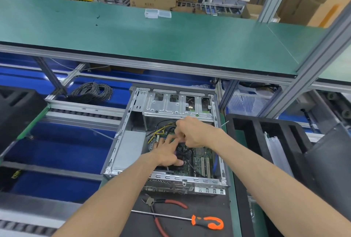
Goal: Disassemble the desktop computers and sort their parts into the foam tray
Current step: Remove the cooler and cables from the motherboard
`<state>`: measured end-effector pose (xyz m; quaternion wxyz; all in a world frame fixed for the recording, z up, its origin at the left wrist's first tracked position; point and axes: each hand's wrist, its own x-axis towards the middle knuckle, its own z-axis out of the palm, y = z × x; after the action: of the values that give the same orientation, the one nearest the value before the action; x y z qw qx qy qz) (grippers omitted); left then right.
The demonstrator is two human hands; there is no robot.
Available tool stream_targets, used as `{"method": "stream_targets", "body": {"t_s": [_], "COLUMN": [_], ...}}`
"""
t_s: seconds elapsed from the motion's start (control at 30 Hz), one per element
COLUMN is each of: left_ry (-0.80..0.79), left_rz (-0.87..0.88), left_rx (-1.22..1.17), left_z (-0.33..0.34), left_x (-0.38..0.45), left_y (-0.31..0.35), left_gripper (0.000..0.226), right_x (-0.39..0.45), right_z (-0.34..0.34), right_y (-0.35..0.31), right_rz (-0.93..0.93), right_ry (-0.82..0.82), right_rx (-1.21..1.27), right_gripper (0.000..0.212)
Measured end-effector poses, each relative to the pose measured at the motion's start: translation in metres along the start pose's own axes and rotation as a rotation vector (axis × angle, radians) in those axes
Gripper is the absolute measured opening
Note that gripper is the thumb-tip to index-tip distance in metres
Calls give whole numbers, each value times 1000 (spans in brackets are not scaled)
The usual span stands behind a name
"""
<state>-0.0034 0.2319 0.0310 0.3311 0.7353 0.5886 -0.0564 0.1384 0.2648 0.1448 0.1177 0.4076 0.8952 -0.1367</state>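
The open grey computer case [131,142] surrounds both hands, its green motherboard [202,158] under them. Right of the right hand [191,132] sits the black foam tray [245,128]. That hand pinches something hidden; the left hand [167,153] lies flat, fingers spread. Nearer, pliers [161,204] and screwdriver [207,221] rest on the table [235,208].

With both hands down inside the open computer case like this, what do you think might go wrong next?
1. The right hand works low among the yellow and black cables; a hard tug could strain a connector.
2. The left hand lies flat on the motherboard, so pressing may flex it.
3. Both forearms cross the case's bare metal front rim, which might scrape them. The screwdriver and cutters lie beside the left forearm and could get knocked.
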Motion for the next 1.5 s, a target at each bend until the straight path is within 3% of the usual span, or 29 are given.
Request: {"method": "stream_targets", "body": {"t_s": [0.07,0.17,0.27,0.47,0.57,0.67,0.73,0.87,0.97,1.03,1.17,1.3,1.4,1.5], "left_ry": [48,94,76,39,57,98,108,79,11,-26,-5,10,-3,-6], "left_rz": [1,-50,-86,-132,-103,-45,6,68,85,101,90,109,100,103], "left_rx": [-32,-79,-89,-18,12,18,-9,19,99,158,161,90,71,132], "left_z": [0,-1,-1,4,5,4,2,0,-3,-5,-6,-5,-6,-3], "left_x": [-1,-2,0,5,7,4,1,-2,-3,-2,3,1,0,2], "left_y": [0,-3,-4,-3,-4,-3,0,7,9,11,12,11,11,10], "left_gripper": [101,126,136,117,110,111,116,103,120,128,113,117,125,115], "right_x": [-4,-6,-7,-1,-2,-5,-6,-7,-8,-9,-8,-8,-8,-6], "right_z": [3,6,6,-6,-2,4,4,3,2,3,6,4,-1,-2], "right_y": [3,6,3,-9,-8,0,2,-2,-2,-3,-7,0,-5,-8], "right_rz": [33,222,200,38,38,228,261,171,91,39,115,211,120,36], "right_ry": [70,160,104,24,63,187,170,127,109,97,177,131,79,49], "right_rx": [22,-55,-46,4,19,-19,-62,-3,16,36,24,10,-2,22], "right_gripper": [6,27,34,27,3,33,40,36,14,21,14,39,18,18]}}
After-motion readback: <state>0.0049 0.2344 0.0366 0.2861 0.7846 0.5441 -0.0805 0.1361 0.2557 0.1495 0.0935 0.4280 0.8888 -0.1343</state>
